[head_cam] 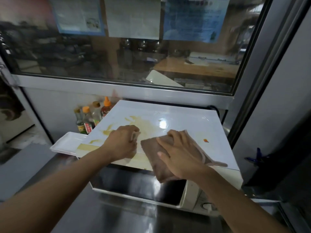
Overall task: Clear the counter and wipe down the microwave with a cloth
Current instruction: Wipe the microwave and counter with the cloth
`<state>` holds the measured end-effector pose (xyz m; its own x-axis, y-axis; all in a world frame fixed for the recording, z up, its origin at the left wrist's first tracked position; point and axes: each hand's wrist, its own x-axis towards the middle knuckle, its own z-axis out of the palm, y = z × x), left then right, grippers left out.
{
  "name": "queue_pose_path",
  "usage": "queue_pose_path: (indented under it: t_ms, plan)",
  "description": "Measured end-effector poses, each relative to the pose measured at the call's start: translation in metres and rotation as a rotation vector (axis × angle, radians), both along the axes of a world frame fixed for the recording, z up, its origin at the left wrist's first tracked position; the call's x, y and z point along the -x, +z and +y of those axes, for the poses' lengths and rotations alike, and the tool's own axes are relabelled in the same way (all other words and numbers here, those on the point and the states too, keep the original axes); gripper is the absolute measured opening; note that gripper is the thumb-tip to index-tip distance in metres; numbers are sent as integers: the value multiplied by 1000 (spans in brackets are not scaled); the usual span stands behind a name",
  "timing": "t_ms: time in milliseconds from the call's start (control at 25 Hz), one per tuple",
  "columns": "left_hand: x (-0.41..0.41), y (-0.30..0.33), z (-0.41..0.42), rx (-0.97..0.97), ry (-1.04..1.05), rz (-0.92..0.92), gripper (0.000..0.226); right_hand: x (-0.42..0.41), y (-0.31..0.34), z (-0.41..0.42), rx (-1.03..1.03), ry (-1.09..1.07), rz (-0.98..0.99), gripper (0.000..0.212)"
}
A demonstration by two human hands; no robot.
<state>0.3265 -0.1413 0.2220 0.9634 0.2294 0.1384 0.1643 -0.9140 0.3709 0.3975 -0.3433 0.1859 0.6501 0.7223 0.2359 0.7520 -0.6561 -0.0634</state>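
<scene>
A white microwave [183, 118] stands on the steel counter, its glossy top smeared with yellowish streaks [143, 123] at the left and middle. A folded brown cloth [151, 148] lies on the top's front edge and hangs over the dark door. My right hand [180, 153] presses down on the cloth with spread fingers. My left hand [122, 142] rests on the top just left of the cloth, fingers curled and pinching a thin pale strip that looks like the cloth's edge. A small red and yellow mark [205, 140] sits on the top at the right.
Several sauce bottles [91, 117] stand behind the microwave's left corner against the wall. A stack of white rectangular plates [65, 143] lies left of the microwave. The steel counter [117, 219] runs in front. A glass window is behind, a metal panel at the right.
</scene>
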Motion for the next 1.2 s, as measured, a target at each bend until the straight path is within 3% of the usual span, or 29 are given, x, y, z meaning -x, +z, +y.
queue_pose_path:
  t_ms: [80,240,320,480,720,920,1080,1200]
  plan:
    - [2,0,20,-33,74,36,45,-8,5,-5,-42,-133,-97,38]
    - [5,0,53,-113,76,63,41,-31,18,43,-110,-373,47,33]
    - [6,1,67,-110,51,78,39,-25,19,80,-95,-313,39,40]
    - [2,3,88,-101,5,91,36,-7,2,89,-85,21,5,49]
    - [-9,-2,106,-115,-89,42,41,-91,18,103,-17,-375,113,41]
    - [-16,-5,116,-75,-126,-9,39,-82,1,118,29,-41,176,52]
    - [-6,-11,126,-14,-99,-64,40,-112,17,131,79,-285,184,52]
    - [4,-12,131,-7,-73,-59,43,-82,14,169,126,-98,179,54]
